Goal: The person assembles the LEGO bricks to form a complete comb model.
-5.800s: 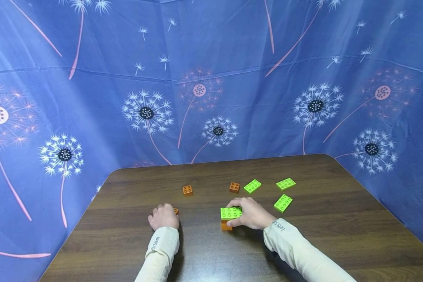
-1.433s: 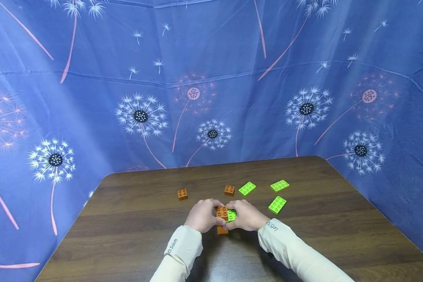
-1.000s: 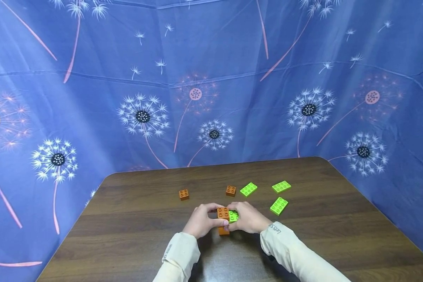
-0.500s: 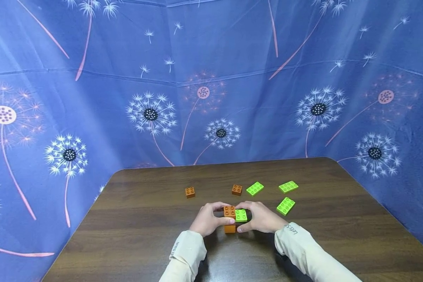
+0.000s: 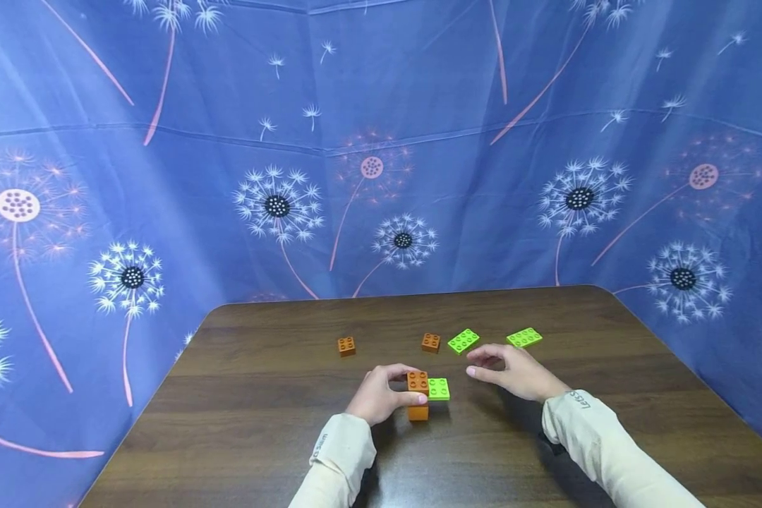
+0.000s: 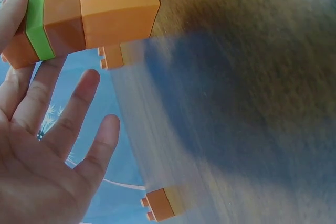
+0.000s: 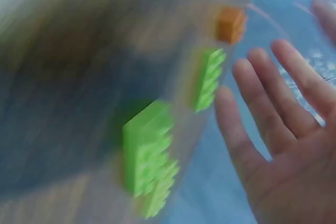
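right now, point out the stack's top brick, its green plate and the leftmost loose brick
Top brick (image 5: 418, 382), head view: studded top.
Green plate (image 5: 439, 389), head view: exposed half's top.
Loose brick (image 5: 346, 345), head view: studded top.

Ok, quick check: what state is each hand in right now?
Left hand: closed, pinching the top orange brick of the stack.
Right hand: open, holding nothing.
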Demonstrator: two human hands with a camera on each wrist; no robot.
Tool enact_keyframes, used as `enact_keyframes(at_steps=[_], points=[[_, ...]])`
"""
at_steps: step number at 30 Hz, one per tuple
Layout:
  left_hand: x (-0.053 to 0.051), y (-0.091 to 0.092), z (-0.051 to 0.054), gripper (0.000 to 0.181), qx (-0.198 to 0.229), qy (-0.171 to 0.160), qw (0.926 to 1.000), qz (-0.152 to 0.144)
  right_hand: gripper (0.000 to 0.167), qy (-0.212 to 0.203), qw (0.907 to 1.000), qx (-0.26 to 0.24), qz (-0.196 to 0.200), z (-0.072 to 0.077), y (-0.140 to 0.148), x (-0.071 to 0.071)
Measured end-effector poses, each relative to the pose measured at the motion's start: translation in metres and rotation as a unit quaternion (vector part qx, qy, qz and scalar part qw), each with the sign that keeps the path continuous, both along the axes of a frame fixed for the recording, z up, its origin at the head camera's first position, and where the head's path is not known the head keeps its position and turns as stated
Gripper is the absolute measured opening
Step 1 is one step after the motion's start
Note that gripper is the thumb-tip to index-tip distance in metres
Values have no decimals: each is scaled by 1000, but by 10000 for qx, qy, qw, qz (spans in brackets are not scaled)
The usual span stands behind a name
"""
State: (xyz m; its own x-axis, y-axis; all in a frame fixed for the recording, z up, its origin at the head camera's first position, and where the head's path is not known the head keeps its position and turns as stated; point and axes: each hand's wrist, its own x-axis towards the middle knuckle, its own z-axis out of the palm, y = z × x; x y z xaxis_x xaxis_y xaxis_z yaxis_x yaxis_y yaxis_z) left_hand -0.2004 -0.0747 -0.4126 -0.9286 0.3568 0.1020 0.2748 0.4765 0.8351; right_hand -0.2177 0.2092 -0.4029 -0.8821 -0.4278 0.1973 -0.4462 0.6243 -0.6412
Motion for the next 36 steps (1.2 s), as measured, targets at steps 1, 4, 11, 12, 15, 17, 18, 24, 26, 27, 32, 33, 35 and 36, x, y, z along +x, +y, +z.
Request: enact_keyframes(at_steps=[1, 4, 11, 12, 15, 17, 18, 24, 26, 27, 32, 33, 35, 36], points=[[0, 0, -1, 38, -13, -1, 10000, 6, 27, 194, 9997, 91, -109, -2, 3, 0], [-1, 0, -2, 38, -41, -9, 10000, 27, 28, 644, 9957, 488, -463, -11, 12, 1], [0, 3, 1, 38, -21, 57, 10000, 31, 55, 1370, 9656, 1915, -1103, -29, 27, 3], [0, 4, 2, 38, -26, 69, 10000, 22, 57, 1475, 9608, 2064, -1116, -31, 29, 3], [1, 7, 2, 37, -32, 40, 10000, 2, 59, 1735, 9490, 2393, -1097, -36, 34, 4], [2, 9, 2, 37, -33, 28, 10000, 0, 60, 1835, 9437, 2532, -1082, -39, 37, 4], [2, 10, 1, 37, -22, 19, 10000, 1, 61, 1847, 9424, 2567, -1091, -40, 38, 5], [4, 15, 1, 37, -7, 43, 10000, 39, 56, 1928, 9434, 2520, -966, -38, 44, 3], [4, 15, 1, 37, -10, 35, 10000, 64, 51, 1879, 9452, 2528, -858, -35, 45, 0], [4, 15, 1, 37, -12, 27, 10000, 70, 48, 1783, 9467, 2553, -819, -34, 45, 0], [4, 16, 1, 37, -3, 59, 10000, 66, 41, 908, 9631, 2438, -685, -26, 44, -1], [4, 16, 1, 37, -5, 73, 10000, 65, 41, 725, 9667, 2358, -675, -24, 43, 0], [4, 16, 1, 37, -5, 73, 9999, 70, 41, 464, 9728, 2176, -649, -22, 41, 0], [4, 16, 1, 37, 7, 72, 10000, 68, 41, 393, 9749, 2099, -638, -21, 40, 1]])
